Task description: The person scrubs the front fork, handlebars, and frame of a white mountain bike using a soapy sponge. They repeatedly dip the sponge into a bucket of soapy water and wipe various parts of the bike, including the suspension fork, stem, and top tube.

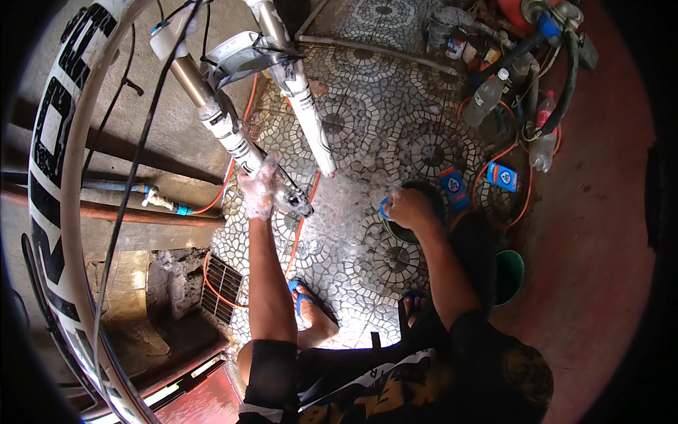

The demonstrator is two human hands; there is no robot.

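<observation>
1. Bicycle fork [224, 127], one, white with black markings and bronze-toned upper tubes; at upper left of the view, legs slanting down above the floor, no wheel between them, foam on the lower parts
2. Handling, as judged: rigid and fairly weighty, slippery where soaped; best hold is a full wrap around one leg or at the arch [239, 55] joining the two, clear of the thin dark cables [146, 134]
3. Left hand [259, 188], coated in suds, wrapped around the left leg near its lower end
4. Right hand [412, 209], clenched around a small blue item [384, 208], mostly hidden, apparently soft, its kind uncertain; held over a dark green tub [433, 194]
5. Packets, two, blue, beside the tub: one near [454, 188], one farther right [502, 177]
6. Bottles, two, clear plastic [487, 97] [542, 145], beyond the packets
7. Bucket, green [510, 277], to the right of the forearm
8. Hose, orange [296, 239], trailing across the patterned floor [353, 279]
</observation>
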